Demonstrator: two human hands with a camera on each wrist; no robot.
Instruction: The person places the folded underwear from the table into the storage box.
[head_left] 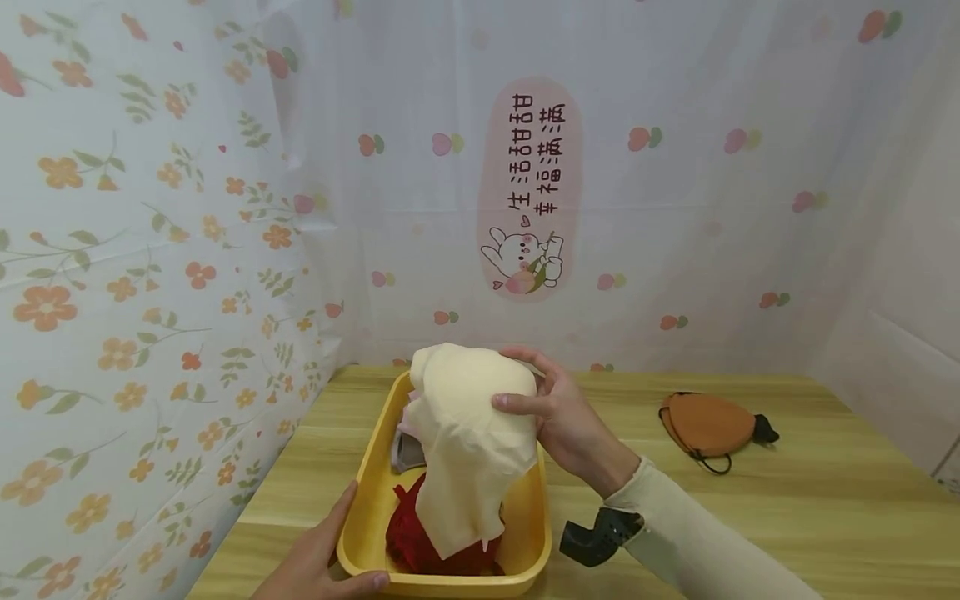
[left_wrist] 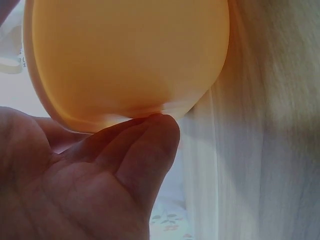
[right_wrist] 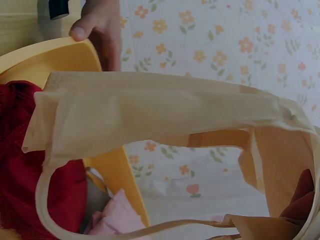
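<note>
My right hand holds up a cream bra by its right side, thumb in front and fingers behind. Its smooth rounded cup is at the top and a wide band hangs down; in the right wrist view its strap makes a loop. Beneath it is a yellow plastic tub. My left hand grips the tub's near left corner, thumb at the front rim and fingers along the side wall. Inside the tub lies a red lacy garment, partly hidden by the bra, with a pink garment and a grey one farther back.
A folded rust-brown bra with black straps lies on the wood-grain table to the right. A floral curtain closes off the left side, and a printed curtain hangs behind the table. A black wrist device sits by my right sleeve.
</note>
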